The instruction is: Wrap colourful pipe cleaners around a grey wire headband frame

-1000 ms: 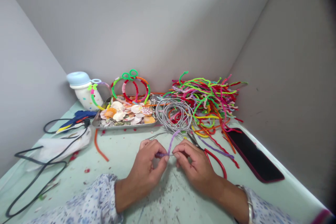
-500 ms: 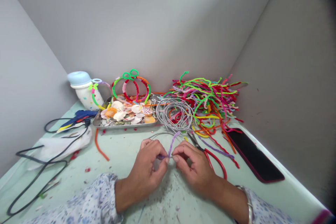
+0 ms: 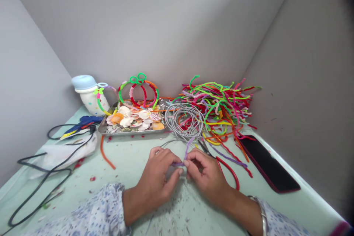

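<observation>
Between my hands is a purple pipe cleaner [image 3: 188,147], one end standing up and the rest running sideways toward my left fingers. My right hand [image 3: 206,173] pinches it at the bend between thumb and forefinger. My left hand [image 3: 157,177] is curled around the sideways part, its thumb tip slightly off the pipe cleaner; what lies inside its fingers is partly hidden. A grey wire [image 3: 171,141] runs from a coil [image 3: 184,121] toward the back of my left hand. Red-handled scissors [image 3: 229,171] lie beside and partly behind my right hand.
A metal tray [image 3: 132,135] of seashells with pipe-cleaner rings [image 3: 145,94] stands behind. Right of it lies a heap of coloured pipe cleaners [image 3: 218,99]. A phone [image 3: 268,166] is at right; a bottle [image 3: 90,96], blue glue gun [image 3: 87,122] and black cable [image 3: 41,199] are at left.
The upright purple end has shifted right, and my right fingers now pinch the pipe cleaner at its bend. My left thumb has moved away from the bend.
</observation>
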Demonstrator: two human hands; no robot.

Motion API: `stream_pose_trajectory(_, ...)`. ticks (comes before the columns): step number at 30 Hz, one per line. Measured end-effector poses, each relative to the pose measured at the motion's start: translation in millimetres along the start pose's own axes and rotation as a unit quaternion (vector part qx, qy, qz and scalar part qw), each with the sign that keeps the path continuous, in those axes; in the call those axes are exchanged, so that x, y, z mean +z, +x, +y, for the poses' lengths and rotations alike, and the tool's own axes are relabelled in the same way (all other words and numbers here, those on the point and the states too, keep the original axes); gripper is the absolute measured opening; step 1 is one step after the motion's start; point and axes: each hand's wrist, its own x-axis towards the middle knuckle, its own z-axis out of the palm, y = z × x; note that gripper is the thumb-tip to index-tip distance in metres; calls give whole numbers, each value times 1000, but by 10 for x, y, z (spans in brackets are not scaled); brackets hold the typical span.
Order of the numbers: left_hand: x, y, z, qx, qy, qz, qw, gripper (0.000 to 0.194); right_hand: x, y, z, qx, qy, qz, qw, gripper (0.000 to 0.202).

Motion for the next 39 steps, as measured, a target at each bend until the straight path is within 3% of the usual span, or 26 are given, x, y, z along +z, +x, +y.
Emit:
stream_pose_trajectory(5, 16, -9, -52, -10, -22, 16, 1000, 12, -11, -3, 17, 56, 46, -16, 997, 18)
stream_pose_trajectory(14, 27, -17, -52, -34, -44, 21, 998, 14, -30, 21, -20, -20, -36, -8, 999, 13)
stream_pose_trajectory(25, 29, -10, -53, -23, -24, 7, 999, 15, -33, 21, -32, 35, 6, -37, 999, 25)
stream_pose_trajectory(29, 30, -4, -72, -37, -29, 11, 999, 18, -32, 50, -13, 64, 53, -48, 995, 21)
stream_pose_trajectory(33, 29, 1, -81, -60, -47, 19, 997, 18, -37, 52, -24, 26, 37, -29, 999, 7)
stream_pose_trajectory(39, 30, 6, -82, -73, -59, 19, 995, 18, -47, 41, -28, -21, 1, -16, 1000, 7)
